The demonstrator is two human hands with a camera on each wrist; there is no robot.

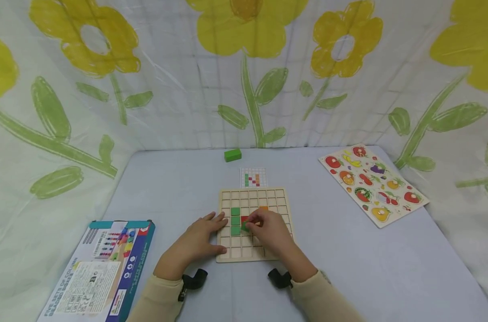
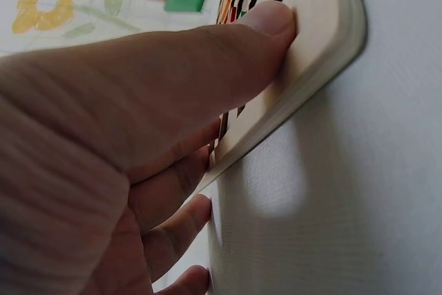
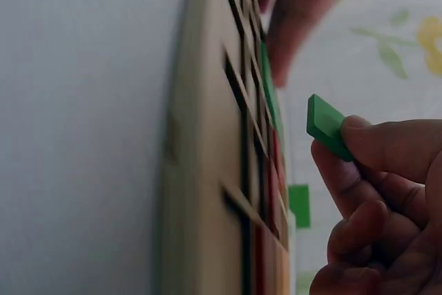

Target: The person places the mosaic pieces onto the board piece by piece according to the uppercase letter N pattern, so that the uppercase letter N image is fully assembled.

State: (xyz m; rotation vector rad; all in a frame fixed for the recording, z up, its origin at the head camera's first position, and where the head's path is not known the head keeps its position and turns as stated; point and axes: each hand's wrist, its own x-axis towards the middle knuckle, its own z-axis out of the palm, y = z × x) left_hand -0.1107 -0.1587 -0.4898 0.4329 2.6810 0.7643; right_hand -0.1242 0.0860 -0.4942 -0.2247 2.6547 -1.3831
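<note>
A wooden grid board (image 1: 252, 259) lies on the table in the head view. Three green tiles (image 1: 235, 211) stand in a column on its left half, with a red tile (image 1: 244, 219) beside them and an orange tile (image 1: 264, 208) further right, partly covered. My left hand (image 1: 195, 241) rests at the board's left edge with fingers spread; its thumb touches the wooden rim (image 2: 318, 46) in the left wrist view. Between thumb and fingertips, my right hand (image 1: 271, 230) pinches a green square tile (image 3: 324, 126), held tilted just above the board.
Behind the board lies a small pattern card (image 1: 253, 177) with coloured squares. A green block (image 1: 233, 155) sits near the back edge. To the right is a fruit picture board (image 1: 374, 184), and a boxed bead toy (image 1: 95, 268) lies at the front left.
</note>
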